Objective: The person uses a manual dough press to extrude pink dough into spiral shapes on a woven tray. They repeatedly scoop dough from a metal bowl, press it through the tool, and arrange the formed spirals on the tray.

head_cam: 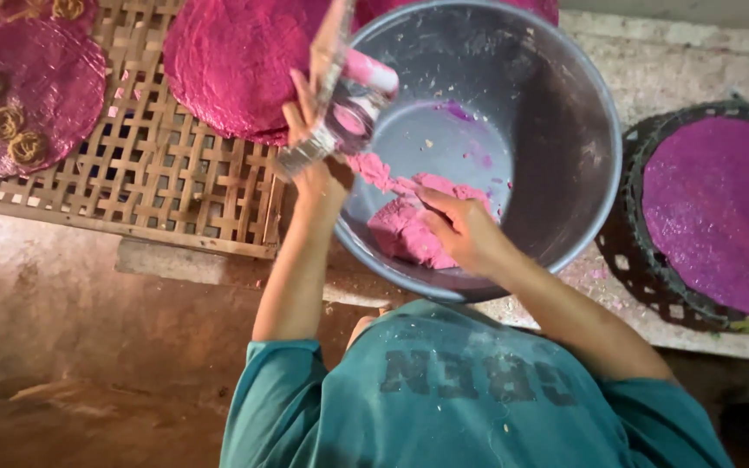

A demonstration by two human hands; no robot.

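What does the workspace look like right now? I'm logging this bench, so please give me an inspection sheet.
Surface: pale stone ledge, dusted with pink crumbs.
Job's things: grey metal basin holding a lump of pink dough; clear cylindrical press with pink dough in it, held over the basin's rim.
Clutter: woven bamboo rack bearing pink sheets, one topped with tan noodle coils; dark round woven tray with a purple sheet.
Grippers: left hand grips the press; right hand rests on the dough.
Cables: nothing seen.
Surroundings: brown earthen floor; the person wears a teal shirt.
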